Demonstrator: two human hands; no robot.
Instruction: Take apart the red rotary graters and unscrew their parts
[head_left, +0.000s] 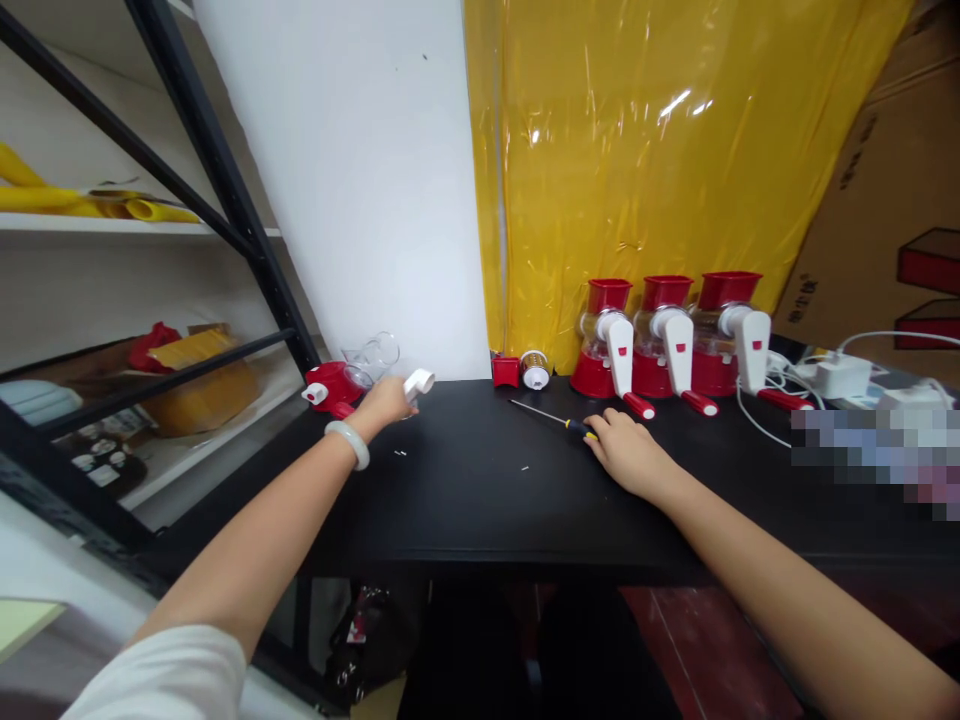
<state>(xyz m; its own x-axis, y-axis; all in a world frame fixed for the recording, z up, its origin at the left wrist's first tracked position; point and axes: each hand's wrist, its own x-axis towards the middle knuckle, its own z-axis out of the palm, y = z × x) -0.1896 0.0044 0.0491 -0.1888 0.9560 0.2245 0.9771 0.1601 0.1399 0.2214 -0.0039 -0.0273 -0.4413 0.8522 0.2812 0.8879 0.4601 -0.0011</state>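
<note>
My left hand, with a pale bangle at its wrist, is closed around a white crank handle at the left of the black table. Just beyond it lie a red grater base and clear plastic housing, partly hidden by the hand. On the right, my right hand is closed over the handle of a screwdriver, its shaft pointing left on the tabletop. A red hopper piece and a metal grating drum rest near the back edge.
Three red-and-white rotary graters stand at the back right, crank handles facing me. White cables and a charger lie farther right. Tiny white bits are scattered on the black table. A black-framed shelf stands left.
</note>
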